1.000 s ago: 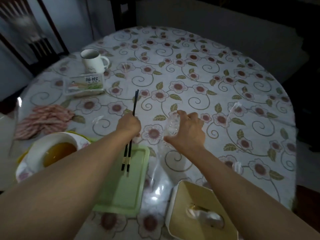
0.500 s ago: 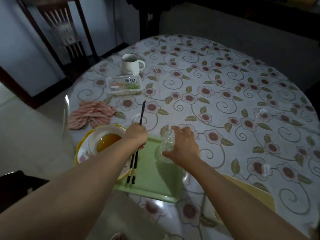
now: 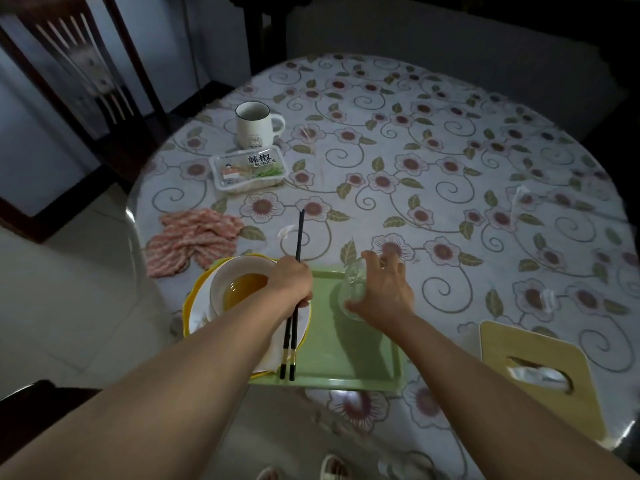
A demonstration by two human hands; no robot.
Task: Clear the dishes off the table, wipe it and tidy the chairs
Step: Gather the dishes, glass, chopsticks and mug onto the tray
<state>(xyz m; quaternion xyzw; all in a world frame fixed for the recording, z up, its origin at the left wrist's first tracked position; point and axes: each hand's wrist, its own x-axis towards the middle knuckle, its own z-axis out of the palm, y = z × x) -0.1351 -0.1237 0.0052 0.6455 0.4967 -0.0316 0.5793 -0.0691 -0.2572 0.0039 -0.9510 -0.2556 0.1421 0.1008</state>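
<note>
My left hand (image 3: 291,280) grips a pair of black chopsticks (image 3: 297,237) over the left part of a green tray (image 3: 363,358) at the table's near edge. My right hand (image 3: 384,289) holds a clear glass (image 3: 354,282) tilted over the tray's middle. A white bowl (image 3: 235,271) with yellow liquid sits on a yellow-rimmed plate (image 3: 194,306) at the tray's left. Farther back stand a white mug (image 3: 254,128) and a sealed food package (image 3: 247,169). A pink striped cloth (image 3: 194,237) lies near the left edge.
The round table (image 3: 450,150) has a flowered cover under clear plastic. A tissue box (image 3: 540,372) sits at the near right. A dark wooden chair (image 3: 79,74) stands at the far left, another dark seat (image 3: 31,400) at the near left. Small scraps of clear wrapper (image 3: 519,195) lie at the right.
My view has swung left and pulled back. Both hands have moved from the bare tablecloth to above the green tray, carrying the chopsticks and the glass.
</note>
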